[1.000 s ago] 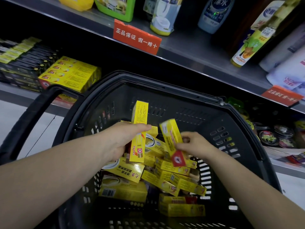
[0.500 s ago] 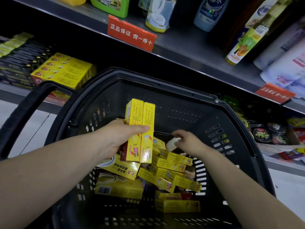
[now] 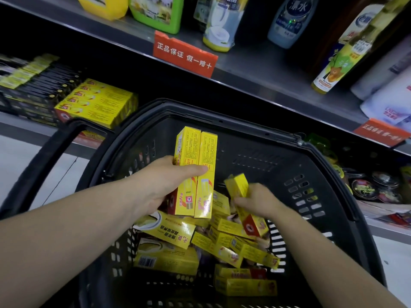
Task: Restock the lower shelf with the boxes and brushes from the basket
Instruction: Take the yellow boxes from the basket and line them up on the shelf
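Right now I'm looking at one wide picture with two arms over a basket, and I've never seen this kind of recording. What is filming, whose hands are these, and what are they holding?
There is no machine here. A person works with bare hands, and one camera worn on the head looks forward and down, so the arms enter from the bottom of the picture. The left hand holds two yellow boxes upright, side by side. The right hand grips a third yellow box, tilted. Both hands are over a black basket, which holds more loose yellow boxes. Behind it, at the left, the lower shelf carries a stack of similar yellow boxes. The shelf above holds bottles and a red tag. I cannot make out any brushes.
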### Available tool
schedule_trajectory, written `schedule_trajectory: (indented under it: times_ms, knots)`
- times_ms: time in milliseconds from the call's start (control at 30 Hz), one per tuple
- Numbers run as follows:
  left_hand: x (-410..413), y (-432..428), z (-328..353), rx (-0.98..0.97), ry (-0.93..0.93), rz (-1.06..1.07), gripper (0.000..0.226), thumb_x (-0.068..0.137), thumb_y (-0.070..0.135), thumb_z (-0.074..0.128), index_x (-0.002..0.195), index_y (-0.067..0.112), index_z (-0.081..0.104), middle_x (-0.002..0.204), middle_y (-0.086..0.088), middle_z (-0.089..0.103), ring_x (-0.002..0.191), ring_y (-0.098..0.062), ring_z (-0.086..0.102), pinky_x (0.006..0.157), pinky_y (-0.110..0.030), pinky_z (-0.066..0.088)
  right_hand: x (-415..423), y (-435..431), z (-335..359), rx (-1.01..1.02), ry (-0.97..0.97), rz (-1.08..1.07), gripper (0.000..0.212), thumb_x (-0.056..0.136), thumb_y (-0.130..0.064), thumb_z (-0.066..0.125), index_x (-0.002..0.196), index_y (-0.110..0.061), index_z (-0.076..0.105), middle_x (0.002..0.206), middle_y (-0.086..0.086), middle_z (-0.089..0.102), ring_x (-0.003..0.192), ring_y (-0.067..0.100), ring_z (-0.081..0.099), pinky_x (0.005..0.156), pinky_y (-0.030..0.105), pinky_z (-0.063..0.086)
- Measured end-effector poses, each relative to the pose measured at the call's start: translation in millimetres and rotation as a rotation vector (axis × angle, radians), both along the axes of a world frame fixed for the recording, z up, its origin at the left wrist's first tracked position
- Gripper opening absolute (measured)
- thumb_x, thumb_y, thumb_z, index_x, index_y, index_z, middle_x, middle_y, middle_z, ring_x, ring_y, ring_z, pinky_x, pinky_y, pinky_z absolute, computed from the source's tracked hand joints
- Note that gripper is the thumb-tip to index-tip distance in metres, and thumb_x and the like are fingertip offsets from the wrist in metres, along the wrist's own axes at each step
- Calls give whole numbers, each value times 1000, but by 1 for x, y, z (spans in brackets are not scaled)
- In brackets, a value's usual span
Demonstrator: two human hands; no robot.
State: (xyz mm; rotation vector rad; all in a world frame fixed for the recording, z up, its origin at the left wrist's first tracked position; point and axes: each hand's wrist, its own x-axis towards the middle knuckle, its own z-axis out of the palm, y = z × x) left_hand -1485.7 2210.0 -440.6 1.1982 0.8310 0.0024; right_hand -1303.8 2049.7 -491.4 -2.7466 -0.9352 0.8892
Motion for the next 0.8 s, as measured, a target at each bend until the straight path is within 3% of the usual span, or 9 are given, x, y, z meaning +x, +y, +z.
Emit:
schedule_trajectory:
  times_ms: [100,233,300,367,500,567,667,733,800]
  knots:
    - [-5,13,12,25,-46,-1,39,76,39,72,107,20,62,86,-2,76,81,-20,72,78,-37,55,-15,35,57,330,345,-193,15,84,-35,61,80,-20,61,66,-2,70,61,12,68,61,24,52]
    - [-15,32,30,9,-102,47,34,78,39,69,105,19,64,81,-2,76,71,-17,73,54,-27,56,-41,77,98,509,541,-219,35,84,-59,49,99,-30,63,81,-3,74,67,9,71,62,25,53]
    - [-19,42,38,-3,-116,80,32,79,38,69,104,18,65,81,-4,76,71,-19,73,51,-28,56,-50,100,108,521,567,-176,42,87,-61,43,91,-27,67,77,-6,75,67,6,70,71,26,47]
    - [-25,55,45,-11,-122,110,34,78,39,70,103,17,66,85,-6,76,76,-24,73,66,-38,60,-59,121,114,513,598,-128,40,88,-60,42,92,-29,67,81,-8,75,78,9,70,89,32,45]
    - [-45,82,54,-16,-100,167,52,72,46,74,113,15,64,101,-9,73,97,-30,69,93,-52,49,-72,159,121,528,712,-94,38,91,-48,50,123,-27,52,111,0,70,101,18,65,96,40,46]
    - [-56,98,55,-39,-97,196,45,76,43,71,111,14,65,96,-9,74,91,-30,71,91,-51,51,-79,177,123,525,756,-39,39,91,-41,53,127,-26,47,115,4,67,100,20,65,93,46,50]
    - [-71,124,56,-88,-128,255,36,80,38,68,106,14,68,92,-10,75,83,-29,72,81,-46,56,-89,206,121,482,744,3,42,89,-41,56,126,-23,47,124,18,61,100,28,59,103,60,36]
    - [-78,142,53,-122,-165,323,35,82,37,66,108,14,67,94,-11,75,82,-29,72,73,-42,58,-93,227,119,441,729,2,40,88,-42,56,113,-11,55,113,19,66,97,34,61,102,53,41]
    - [-84,160,46,-137,-163,418,37,83,39,65,111,16,65,98,-10,74,83,-28,72,71,-39,58,-96,248,115,454,758,-55,27,87,-40,56,83,-14,61,77,4,71,74,23,64,82,36,50]
